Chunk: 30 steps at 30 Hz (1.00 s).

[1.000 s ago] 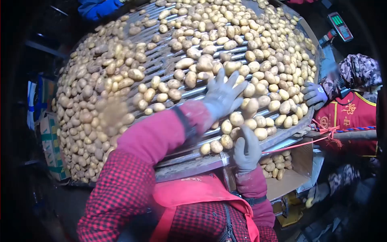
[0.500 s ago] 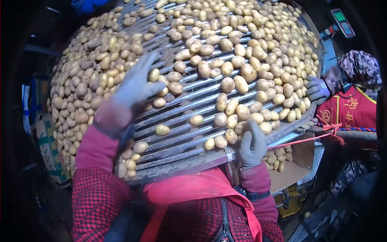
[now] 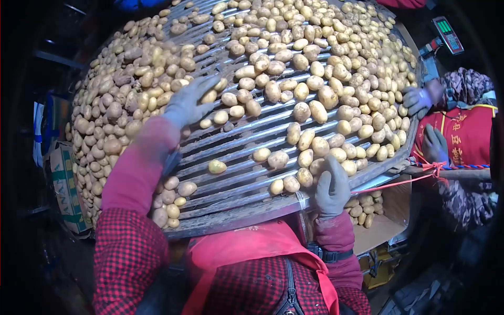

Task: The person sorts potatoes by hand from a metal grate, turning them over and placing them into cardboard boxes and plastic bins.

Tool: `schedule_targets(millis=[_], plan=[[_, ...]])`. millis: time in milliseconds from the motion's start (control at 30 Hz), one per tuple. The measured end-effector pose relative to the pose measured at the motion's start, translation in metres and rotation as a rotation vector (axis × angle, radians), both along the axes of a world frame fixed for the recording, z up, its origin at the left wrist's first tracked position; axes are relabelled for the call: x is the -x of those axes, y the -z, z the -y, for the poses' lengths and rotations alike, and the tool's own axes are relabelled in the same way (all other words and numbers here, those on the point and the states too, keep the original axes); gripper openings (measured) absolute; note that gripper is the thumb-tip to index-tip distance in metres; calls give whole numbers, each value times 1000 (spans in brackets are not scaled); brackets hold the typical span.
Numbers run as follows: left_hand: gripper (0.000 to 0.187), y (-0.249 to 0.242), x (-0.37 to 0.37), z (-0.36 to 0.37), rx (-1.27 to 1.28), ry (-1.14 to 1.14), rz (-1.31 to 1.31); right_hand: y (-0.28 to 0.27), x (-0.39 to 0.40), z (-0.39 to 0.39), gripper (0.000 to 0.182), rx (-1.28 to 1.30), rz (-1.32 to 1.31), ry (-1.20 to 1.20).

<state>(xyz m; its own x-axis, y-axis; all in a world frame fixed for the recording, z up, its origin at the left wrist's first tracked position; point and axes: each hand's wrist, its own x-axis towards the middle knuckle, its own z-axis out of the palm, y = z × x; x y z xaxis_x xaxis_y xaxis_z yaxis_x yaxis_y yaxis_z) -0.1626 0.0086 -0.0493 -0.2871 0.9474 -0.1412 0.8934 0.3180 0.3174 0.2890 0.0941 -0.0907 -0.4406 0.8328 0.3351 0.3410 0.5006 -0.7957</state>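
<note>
My left hand [image 3: 191,102], in a grey glove, reaches over the slatted metal sorting table [image 3: 231,144]. Its fingers are stretched out and touch or lie close beside a few potatoes [image 3: 244,96] at the edge of the left heap. At the front rim, my right hand [image 3: 332,190], gloved the same way, rests with thumb and fingers apart and nothing visible between them. A potato [image 3: 317,167] lies right by its fingertips. Loose potatoes, such as a greenish-yellow one [image 3: 217,167] and a brownish one [image 3: 278,160], lie on the bars between my hands.
Big heaps of potatoes [image 3: 113,110] cover the left and right sides. A cardboard box [image 3: 391,210] holding potatoes stands below the front rim. A co-worker's gloved hand [image 3: 417,100] is at the right edge, near a red string [image 3: 436,169] and a digital scale display [image 3: 448,35].
My left hand has shifted right, and potatoes beside it have moved slightly. A brownish potato on the bars has moved left. The co-worker's second hand has come into view. My right hand stays put.
</note>
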Motion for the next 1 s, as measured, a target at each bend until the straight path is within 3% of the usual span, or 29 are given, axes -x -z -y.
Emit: schedule_targets(millis=[200, 367, 433, 467, 567, 633, 667, 733, 867, 967, 1000], plan=[[76, 24, 1, -100, -22, -25, -173, -1, 0, -3, 37, -36, 80, 10], [73, 12, -52, -186, 97, -131, -43, 0, 4, -2, 38, -54, 74, 28], [74, 37, -51, -199, -94, 24, 131, -4, 4, -1, 38, -31, 91, 42], [74, 46, -43, -195, -221, 107, 271, -4, 4, -1, 38, -30, 97, 39], [66, 15, -37, -149, -322, 56, 275, -1, 4, -1, 39, -11, 92, 52], [65, -7, -31, -111, -37, -39, 322, 0, 4, -1, 38, -57, 98, 56], [65, -13, -40, -96, -42, -40, 321, 1, 4, -1, 38, -62, 96, 55], [60, -23, -53, -71, 276, 101, -5, 1, 4, -1, 37, -53, 82, 54], [56, 16, -53, -78, 187, 18, -44, 5, 3, 2, 36, -80, 49, 71], [45, 1, -62, -79, 127, -81, 35, -6, 4, 4, 36, -62, 25, 54], [45, -7, -76, -71, 111, -72, 29, -16, 7, 7, 36, 192, -117, 87]])
